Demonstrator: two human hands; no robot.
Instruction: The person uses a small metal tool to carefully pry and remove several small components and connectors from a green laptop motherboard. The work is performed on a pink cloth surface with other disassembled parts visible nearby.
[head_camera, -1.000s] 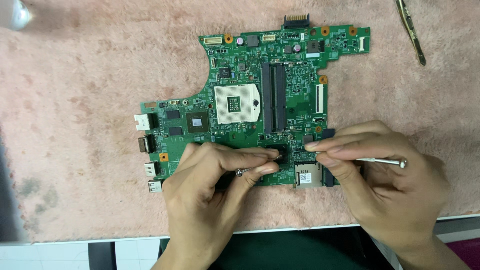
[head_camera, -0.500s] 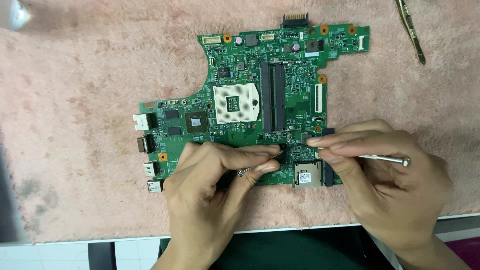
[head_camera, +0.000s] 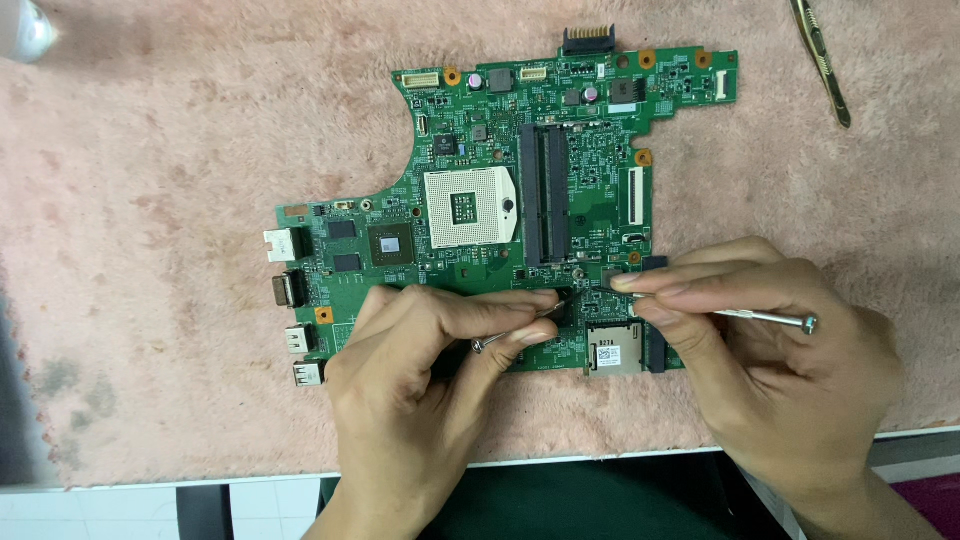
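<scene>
One green circuit board (head_camera: 520, 210), two hands: left hand (head_camera: 420, 400) grip pinches small tool (head_camera: 515, 330), right hand (head_camera: 770, 370) grip pinches metal rod (head_camera: 760, 317); one tweezers (head_camera: 820, 55); pink mat (head_camera: 150, 250) on table.

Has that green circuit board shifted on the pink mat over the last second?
No. The green circuit board lies where it did: its top connector sits at the same spot against the pink mat, and the tweezers lie equally far off.

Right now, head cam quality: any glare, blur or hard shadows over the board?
Head view: even, soft light; the green motherboard is sharp, with no glare. Only faint shadows lie under the left hand and right hand. The thin metal tool in the right hand is crisp. A pale object at the top-left corner is blown out and blurred.
</scene>
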